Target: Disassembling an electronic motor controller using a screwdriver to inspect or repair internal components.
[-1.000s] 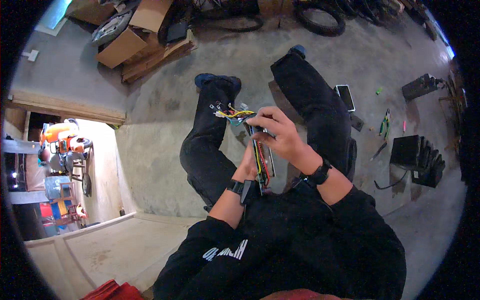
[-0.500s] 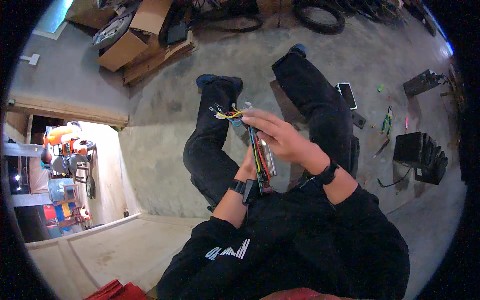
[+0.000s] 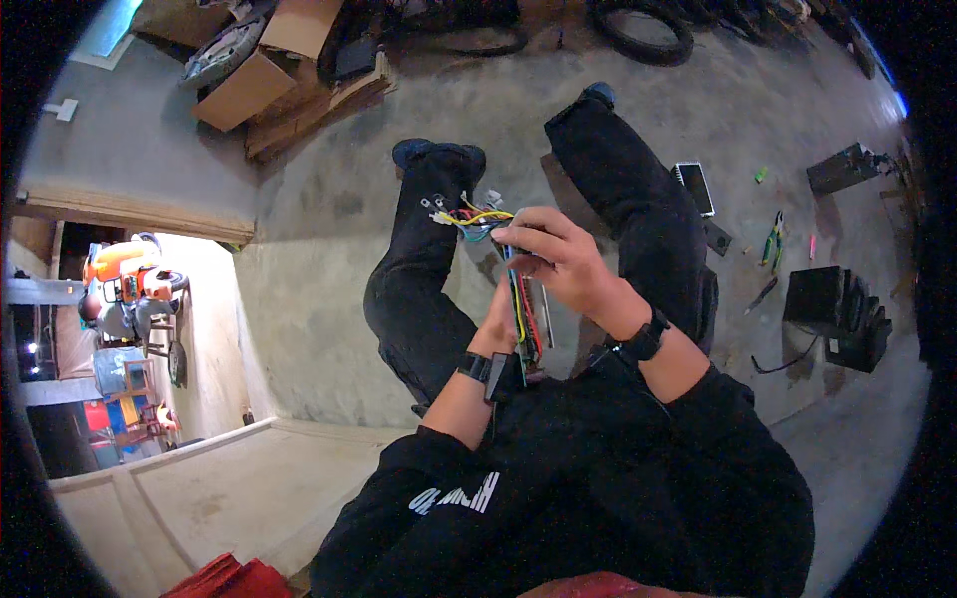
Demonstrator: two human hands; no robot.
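A long, narrow circuit board (image 3: 521, 334) with red and yellow wires along it is held upright over my lap. My left hand (image 3: 501, 321) is closed around its left side, its fingers mostly hidden behind the board. At the far end, my right hand (image 3: 566, 261) grips the bundle of coloured wires (image 3: 477, 219) where they meet the board, thumb and fingers bent together. Loose wire ends with white connectors and ring terminals fan out to the left of my right hand. A silvery strip shows along the board's right side.
To the right on the floor lie a vented metal casing (image 3: 695, 187), a flat black plate (image 3: 717, 238), pliers (image 3: 773, 242), a pink stick (image 3: 812, 246), black battery-like blocks (image 3: 835, 309) and a black box (image 3: 845, 167). Cardboard boxes (image 3: 244, 92) and a tyre (image 3: 640, 36) are at the back.
The board has turned more edge-on, so less of its silvery side shows. My right hand has shifted slightly right and nearer to me, and the wire bundle has spread a little differently.
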